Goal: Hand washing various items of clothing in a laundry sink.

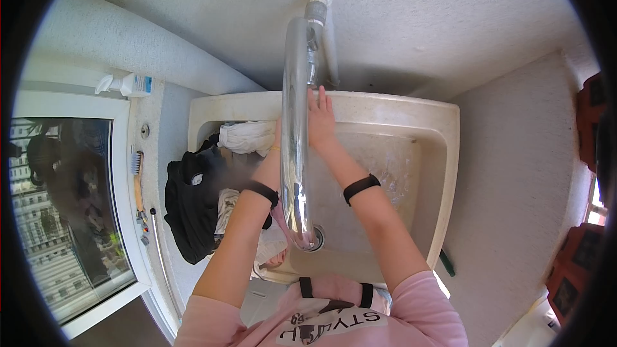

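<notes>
A white sink basin [366, 111] lies before me, with a chrome faucet spout [295, 130] arching over its middle. My right hand [321, 118] is at the basin's back rim beside the spout, fingers extended and holding nothing visible. Only a sliver of my left hand [278, 132] shows; the spout hides most of it, so its fingers cannot be made out. Black cloth [190, 207] hangs over the basin's left edge. White cloth [246, 136] is bunched at the back left, near my left hand. More light and pink cloth [281, 221] lies under my left forearm, by the drain [315, 239].
On the left ledge are a spray bottle [137, 85], a wooden-handled brush [138, 173] and a thin metal rod [161, 250], beside a window [72, 212]. Walls stand behind and to the right. A green object [447, 263] is near the basin's right front corner.
</notes>
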Demonstrator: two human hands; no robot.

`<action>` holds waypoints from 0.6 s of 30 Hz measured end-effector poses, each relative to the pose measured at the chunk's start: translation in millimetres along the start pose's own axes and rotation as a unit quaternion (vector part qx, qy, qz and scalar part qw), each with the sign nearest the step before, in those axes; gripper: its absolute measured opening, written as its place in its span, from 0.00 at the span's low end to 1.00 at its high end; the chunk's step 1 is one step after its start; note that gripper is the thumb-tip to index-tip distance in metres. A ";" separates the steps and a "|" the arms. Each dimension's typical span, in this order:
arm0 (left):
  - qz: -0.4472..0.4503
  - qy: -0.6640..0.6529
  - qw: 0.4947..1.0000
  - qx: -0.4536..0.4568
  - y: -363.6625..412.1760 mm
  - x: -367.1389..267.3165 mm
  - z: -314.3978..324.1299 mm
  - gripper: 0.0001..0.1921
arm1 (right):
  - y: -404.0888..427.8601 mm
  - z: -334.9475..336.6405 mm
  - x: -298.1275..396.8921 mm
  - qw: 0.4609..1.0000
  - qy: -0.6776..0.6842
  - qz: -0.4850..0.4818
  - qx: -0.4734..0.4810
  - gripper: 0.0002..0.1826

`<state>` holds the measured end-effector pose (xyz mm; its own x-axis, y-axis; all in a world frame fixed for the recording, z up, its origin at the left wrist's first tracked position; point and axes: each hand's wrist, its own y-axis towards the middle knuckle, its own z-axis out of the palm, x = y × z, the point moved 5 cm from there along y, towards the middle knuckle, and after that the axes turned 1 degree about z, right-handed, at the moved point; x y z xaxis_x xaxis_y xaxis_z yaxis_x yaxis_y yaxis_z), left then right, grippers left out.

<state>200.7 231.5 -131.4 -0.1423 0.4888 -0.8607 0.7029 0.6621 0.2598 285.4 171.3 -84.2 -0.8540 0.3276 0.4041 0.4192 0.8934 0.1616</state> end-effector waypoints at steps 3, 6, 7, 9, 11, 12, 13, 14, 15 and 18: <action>-0.047 -0.029 0.998 -0.022 2.4 -6.5 -26.7 0.12 | 3.0 -14.7 4.0 0.989 -0.084 -0.087 0.085 0.34; -0.028 0.372 0.912 0.171 22.8 -43.7 -0.2 0.10 | -16.1 -27.3 -46.5 0.990 -0.098 -0.072 0.069 0.35; -0.025 0.370 0.913 0.168 30.3 -49.8 -7.8 0.10 | -20.3 -32.3 -54.4 0.990 -0.102 -0.073 0.067 0.35; 0.006 0.316 0.949 0.013 51.7 -62.5 -28.8 0.12 | -33.2 -48.9 -81.5 0.997 -0.050 -0.015 0.050 0.34; -0.025 0.292 0.949 -0.117 63.1 -34.8 -46.8 0.12 | -42.9 -61.8 -98.8 0.997 -0.070 -0.006 0.022 0.35; -0.057 0.263 0.934 -0.237 59.7 -11.9 -55.6 0.13 | -49.8 -70.0 -111.2 0.996 -0.086 0.008 -0.002 0.35; -0.060 0.277 0.926 -0.252 53.9 17.6 -71.4 0.13 | -51.3 -73.5 -110.3 0.997 -0.077 0.016 0.002 0.34; -0.103 0.331 0.901 -0.261 40.7 49.9 -115.1 0.13 | -44.1 -71.2 -90.6 0.999 -0.051 0.012 0.004 0.33; -0.153 0.365 0.881 -0.260 27.7 71.9 -135.8 0.12 | -44.8 -66.7 -85.7 0.999 -0.039 -0.005 0.007 0.33; -0.100 0.363 0.885 -0.275 49.0 -1.0 -24.3 0.11 | -90.9 -93.8 -171.9 0.985 -0.158 0.051 0.048 0.30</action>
<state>218.3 277.2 -107.2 -0.7755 0.4349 -0.4577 0.1965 0.8552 0.4796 423.1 4.9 -83.9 -0.8683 0.4833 0.1114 0.4901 0.8706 0.0427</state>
